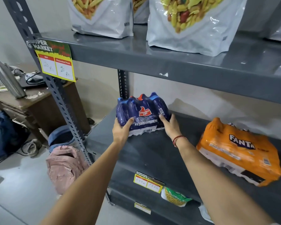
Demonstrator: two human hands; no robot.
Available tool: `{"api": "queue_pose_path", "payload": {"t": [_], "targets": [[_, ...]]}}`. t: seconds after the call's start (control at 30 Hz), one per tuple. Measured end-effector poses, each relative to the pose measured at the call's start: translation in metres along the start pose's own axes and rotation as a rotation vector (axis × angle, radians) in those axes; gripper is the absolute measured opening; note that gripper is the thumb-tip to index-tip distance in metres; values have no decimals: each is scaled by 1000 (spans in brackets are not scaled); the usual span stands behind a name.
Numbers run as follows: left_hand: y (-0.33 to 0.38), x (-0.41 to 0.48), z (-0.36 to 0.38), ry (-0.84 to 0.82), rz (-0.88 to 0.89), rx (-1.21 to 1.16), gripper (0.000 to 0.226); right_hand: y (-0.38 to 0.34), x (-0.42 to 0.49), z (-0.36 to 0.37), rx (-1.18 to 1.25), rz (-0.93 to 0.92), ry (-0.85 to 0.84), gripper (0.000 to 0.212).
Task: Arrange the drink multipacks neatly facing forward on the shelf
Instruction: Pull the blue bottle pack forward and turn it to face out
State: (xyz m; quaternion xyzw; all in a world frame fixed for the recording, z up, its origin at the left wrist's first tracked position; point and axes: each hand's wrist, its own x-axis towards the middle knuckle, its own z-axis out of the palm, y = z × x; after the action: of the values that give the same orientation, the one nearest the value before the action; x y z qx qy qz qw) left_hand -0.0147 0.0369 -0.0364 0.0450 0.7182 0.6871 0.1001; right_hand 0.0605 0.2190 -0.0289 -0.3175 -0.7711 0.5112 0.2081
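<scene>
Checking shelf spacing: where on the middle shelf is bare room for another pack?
Bare shelf lies between the Thums Up pack and the Fanta pack, and behind the Fanta. The left end is crowded: left hand and right hand grip the Thums Up pack.

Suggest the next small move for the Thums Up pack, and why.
Probably stand it upright: the Thums Up pack leans back, caps toward the wall, with the left hand and right hand gripping its lower corners. The Fanta pack waits alongside, lying down.

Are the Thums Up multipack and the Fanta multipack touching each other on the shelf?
Apart. The head view shows bare shelf plainly between the Thums Up multipack and the Fanta multipack.
</scene>
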Motion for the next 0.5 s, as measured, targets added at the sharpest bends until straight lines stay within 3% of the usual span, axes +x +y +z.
{"api": "queue_pose_path", "payload": {"t": [0.2, 0.27, 0.4, 0.5], "targets": [[-30, -19, -21, -157, 225, 100, 80, 33, -51, -10, 100, -88, 43, 43], [-35, -23, -31, -182, 290, 224, 78, 43, -64, -16, 82, -101, 43, 46], [-38, -23, -43, -139, 345, 516, 64, 56, -83, -16, -22, -130, 68, 50], [-33, -31, -44, -32, 300, 560, 71, 56, -90, -18, -11, -146, 44, 48]]}}
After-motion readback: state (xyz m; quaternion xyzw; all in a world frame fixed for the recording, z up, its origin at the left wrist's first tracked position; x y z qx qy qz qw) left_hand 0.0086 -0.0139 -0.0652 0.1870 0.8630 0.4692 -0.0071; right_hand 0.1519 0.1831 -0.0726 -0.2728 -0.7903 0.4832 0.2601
